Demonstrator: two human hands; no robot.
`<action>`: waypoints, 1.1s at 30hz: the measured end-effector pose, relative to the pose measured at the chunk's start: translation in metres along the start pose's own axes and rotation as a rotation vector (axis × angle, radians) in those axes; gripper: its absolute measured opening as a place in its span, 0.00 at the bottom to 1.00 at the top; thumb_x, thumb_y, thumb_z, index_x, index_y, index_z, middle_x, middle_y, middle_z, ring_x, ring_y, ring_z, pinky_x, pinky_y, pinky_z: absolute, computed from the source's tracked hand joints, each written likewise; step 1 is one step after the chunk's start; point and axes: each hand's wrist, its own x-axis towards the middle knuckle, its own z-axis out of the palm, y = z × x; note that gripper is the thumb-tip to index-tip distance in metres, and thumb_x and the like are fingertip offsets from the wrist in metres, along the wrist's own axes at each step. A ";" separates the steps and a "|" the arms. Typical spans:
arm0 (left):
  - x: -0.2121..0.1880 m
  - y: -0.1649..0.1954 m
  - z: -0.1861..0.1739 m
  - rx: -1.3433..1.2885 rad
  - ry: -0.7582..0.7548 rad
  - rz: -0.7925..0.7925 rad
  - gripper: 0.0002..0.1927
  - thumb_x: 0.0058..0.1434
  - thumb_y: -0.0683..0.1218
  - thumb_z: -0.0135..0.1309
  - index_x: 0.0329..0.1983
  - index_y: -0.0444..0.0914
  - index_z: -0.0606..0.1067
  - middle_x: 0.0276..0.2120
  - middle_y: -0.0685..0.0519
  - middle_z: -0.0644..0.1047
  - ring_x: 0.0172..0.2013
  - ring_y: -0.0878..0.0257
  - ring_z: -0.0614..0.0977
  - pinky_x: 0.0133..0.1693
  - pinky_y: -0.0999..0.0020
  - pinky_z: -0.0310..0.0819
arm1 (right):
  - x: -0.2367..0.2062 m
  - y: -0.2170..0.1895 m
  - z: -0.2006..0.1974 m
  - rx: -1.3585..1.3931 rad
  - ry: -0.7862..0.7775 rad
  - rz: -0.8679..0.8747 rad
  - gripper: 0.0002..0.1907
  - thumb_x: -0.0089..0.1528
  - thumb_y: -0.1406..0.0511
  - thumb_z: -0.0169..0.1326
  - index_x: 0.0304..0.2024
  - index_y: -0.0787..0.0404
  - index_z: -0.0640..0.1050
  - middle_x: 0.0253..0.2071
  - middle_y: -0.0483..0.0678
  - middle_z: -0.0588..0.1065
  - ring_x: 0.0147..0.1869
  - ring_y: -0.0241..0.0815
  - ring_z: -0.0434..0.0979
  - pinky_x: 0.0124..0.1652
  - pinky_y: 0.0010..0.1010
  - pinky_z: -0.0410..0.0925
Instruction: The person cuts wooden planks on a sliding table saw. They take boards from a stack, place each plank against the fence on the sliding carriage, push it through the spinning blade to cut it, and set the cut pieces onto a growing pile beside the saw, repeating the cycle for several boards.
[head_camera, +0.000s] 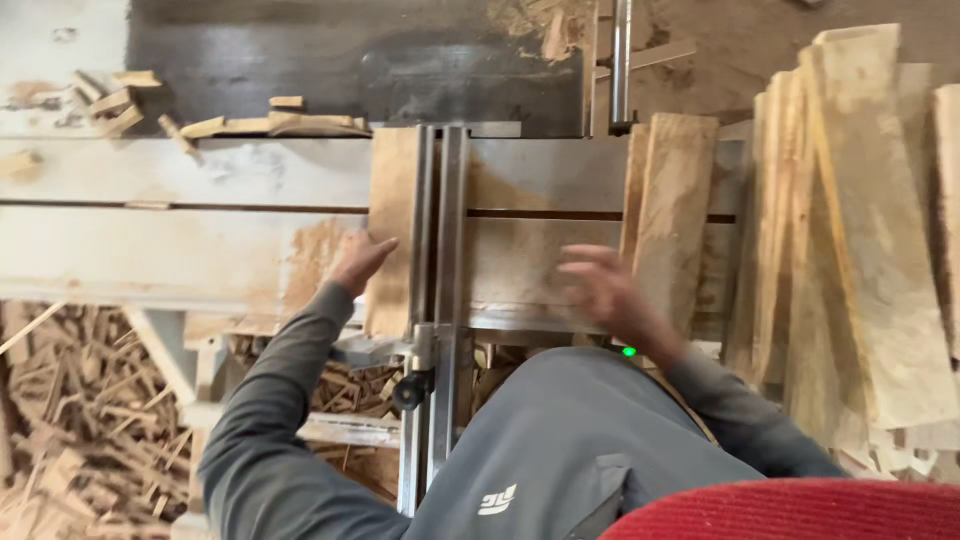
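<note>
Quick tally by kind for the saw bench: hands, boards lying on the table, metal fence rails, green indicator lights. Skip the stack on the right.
Hands: 2, left hand and right hand
Boards on the table: 2, narrow board and wider board
Metal fence rails: 2
Green light: 1
Total: 7
</note>
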 end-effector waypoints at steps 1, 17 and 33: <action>0.002 -0.003 0.003 -0.292 -0.089 0.006 0.27 0.68 0.57 0.57 0.59 0.31 0.73 0.55 0.39 0.74 0.53 0.55 0.76 0.53 0.63 0.72 | -0.014 -0.001 -0.013 -0.031 0.070 0.107 0.13 0.63 0.68 0.58 0.51 0.60 0.76 0.62 0.54 0.71 0.66 0.55 0.70 0.63 0.42 0.67; -0.036 0.109 -0.048 0.247 0.365 0.148 0.28 0.68 0.62 0.59 0.40 0.29 0.74 0.30 0.44 0.77 0.33 0.56 0.77 0.35 0.56 0.73 | -0.118 -0.026 -0.054 -0.039 0.399 0.352 0.12 0.61 0.73 0.60 0.46 0.59 0.77 0.57 0.51 0.74 0.58 0.51 0.76 0.51 0.35 0.73; -0.010 0.238 0.292 -0.731 -0.113 0.384 0.13 0.67 0.49 0.57 0.47 0.34 0.78 0.40 0.55 0.81 0.37 0.70 0.79 0.40 0.74 0.74 | -0.266 0.061 -0.248 -0.764 0.574 0.873 0.28 0.68 0.56 0.64 0.64 0.61 0.69 0.73 0.63 0.63 0.78 0.62 0.60 0.72 0.58 0.58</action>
